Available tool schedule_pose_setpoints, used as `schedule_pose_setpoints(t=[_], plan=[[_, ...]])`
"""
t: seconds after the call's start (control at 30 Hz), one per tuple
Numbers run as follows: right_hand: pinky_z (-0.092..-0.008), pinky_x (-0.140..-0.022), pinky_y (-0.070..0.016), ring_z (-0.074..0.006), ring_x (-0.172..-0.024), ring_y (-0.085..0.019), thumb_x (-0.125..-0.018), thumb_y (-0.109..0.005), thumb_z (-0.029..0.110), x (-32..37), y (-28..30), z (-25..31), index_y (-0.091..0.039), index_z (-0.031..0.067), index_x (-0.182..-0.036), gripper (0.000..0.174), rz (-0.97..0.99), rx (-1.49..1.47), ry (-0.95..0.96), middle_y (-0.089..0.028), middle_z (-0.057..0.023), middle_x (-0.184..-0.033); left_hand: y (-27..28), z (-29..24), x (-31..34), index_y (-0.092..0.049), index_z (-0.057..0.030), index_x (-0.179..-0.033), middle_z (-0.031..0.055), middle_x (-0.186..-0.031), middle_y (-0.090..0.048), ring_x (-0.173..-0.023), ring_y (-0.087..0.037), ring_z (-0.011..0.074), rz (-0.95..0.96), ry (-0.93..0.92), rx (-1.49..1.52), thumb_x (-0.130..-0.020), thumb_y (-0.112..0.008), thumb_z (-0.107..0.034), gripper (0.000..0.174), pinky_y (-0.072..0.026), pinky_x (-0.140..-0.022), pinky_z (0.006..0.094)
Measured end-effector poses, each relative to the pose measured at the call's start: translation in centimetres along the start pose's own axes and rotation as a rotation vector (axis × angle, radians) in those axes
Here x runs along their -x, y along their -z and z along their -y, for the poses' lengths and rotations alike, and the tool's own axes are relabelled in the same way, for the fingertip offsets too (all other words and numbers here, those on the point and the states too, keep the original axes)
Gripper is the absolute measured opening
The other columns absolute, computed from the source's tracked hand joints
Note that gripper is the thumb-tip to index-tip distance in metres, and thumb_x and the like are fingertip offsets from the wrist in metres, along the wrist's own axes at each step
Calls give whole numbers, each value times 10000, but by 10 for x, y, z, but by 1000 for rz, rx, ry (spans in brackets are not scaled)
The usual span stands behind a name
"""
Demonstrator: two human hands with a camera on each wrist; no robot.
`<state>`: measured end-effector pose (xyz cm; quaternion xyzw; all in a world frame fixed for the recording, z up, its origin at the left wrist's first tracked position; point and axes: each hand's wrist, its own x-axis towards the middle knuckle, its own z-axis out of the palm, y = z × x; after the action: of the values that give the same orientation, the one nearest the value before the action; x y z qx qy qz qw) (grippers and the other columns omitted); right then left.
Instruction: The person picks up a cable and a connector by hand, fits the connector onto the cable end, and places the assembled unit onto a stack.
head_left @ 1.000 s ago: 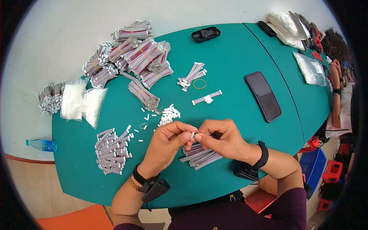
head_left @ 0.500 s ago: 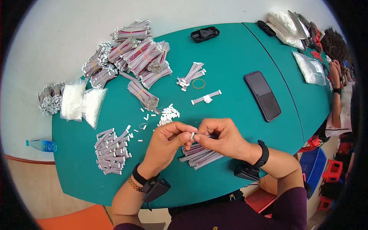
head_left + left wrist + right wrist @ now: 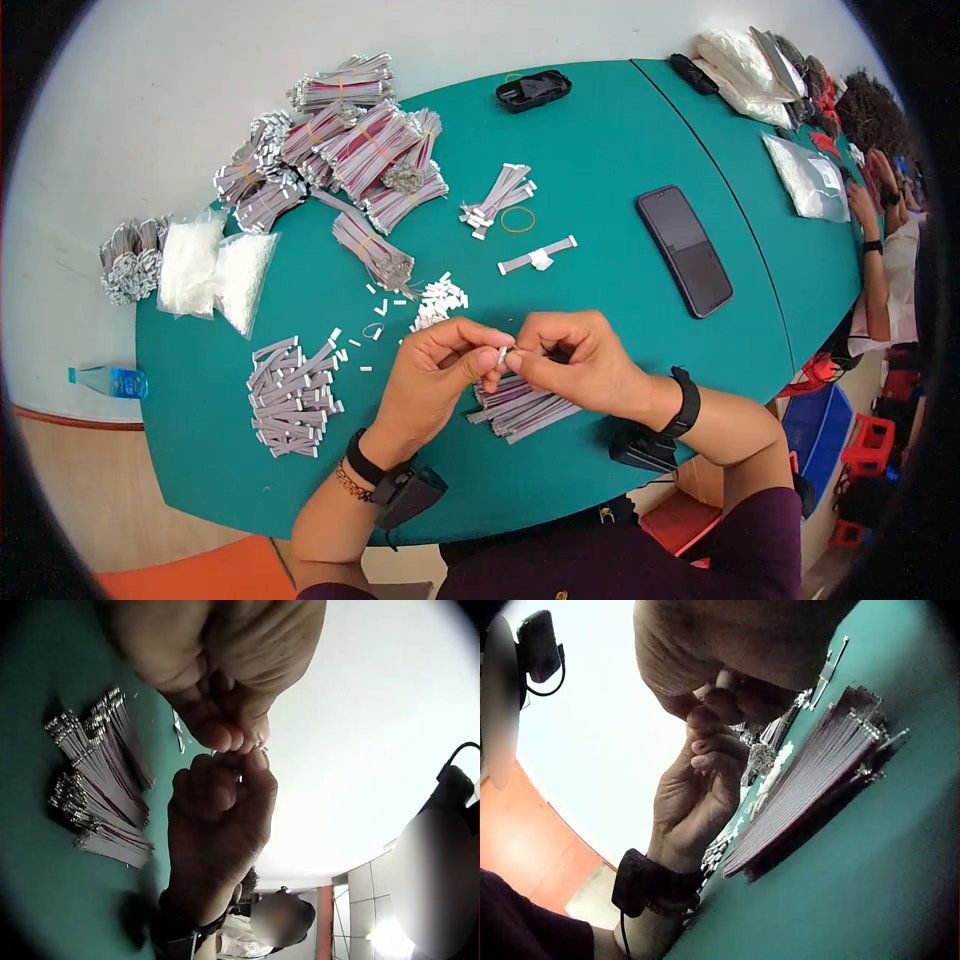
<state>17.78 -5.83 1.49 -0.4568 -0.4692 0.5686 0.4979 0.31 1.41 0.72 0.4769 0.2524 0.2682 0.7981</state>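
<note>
My left hand [image 3: 430, 375] pinches a small white connector [image 3: 503, 354] between thumb and fingertips, over the near middle of the table. Meeting it there, my right hand [image 3: 585, 362] has thumb and forefinger pinched at the connector's other side. What the right fingertips pinch is mostly covered; I cannot tell its kind. Both wrist views show the fingertips of the two hands touching. Under the right hand lies a stack of grey and purple ribbon cables [image 3: 525, 410], also large in the right wrist view [image 3: 810, 787]. Loose white connectors [image 3: 440, 300] form a heap just beyond the left hand.
Short cables with white ends [image 3: 293, 395] are piled at left. Banded cable bundles [image 3: 370, 150] and bags of white parts [image 3: 190, 265] lie farther back. A phone [image 3: 685, 250] rests at right, a rubber band [image 3: 518, 220] mid-table. Another person's arm [image 3: 875, 280] reaches in at far right.
My hands stay in the same place, with only slight shifts of the right fingertips at the connector. At the far right, the other person's hands have moved apart.
</note>
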Motion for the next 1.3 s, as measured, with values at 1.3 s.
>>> schedule_pose_setpoints(t=[1.3], plan=[[-179,-482,-307,20,-583,-395,-853,-584,59,0,0,8,-546,37,-711,148,28,-10,-19,-483,76,-628,0,0,1,-641,8,-967,36,-783,-626,-651,-545,75,6,-33,-64,-866,-608,-46,119,-463,-614,207]])
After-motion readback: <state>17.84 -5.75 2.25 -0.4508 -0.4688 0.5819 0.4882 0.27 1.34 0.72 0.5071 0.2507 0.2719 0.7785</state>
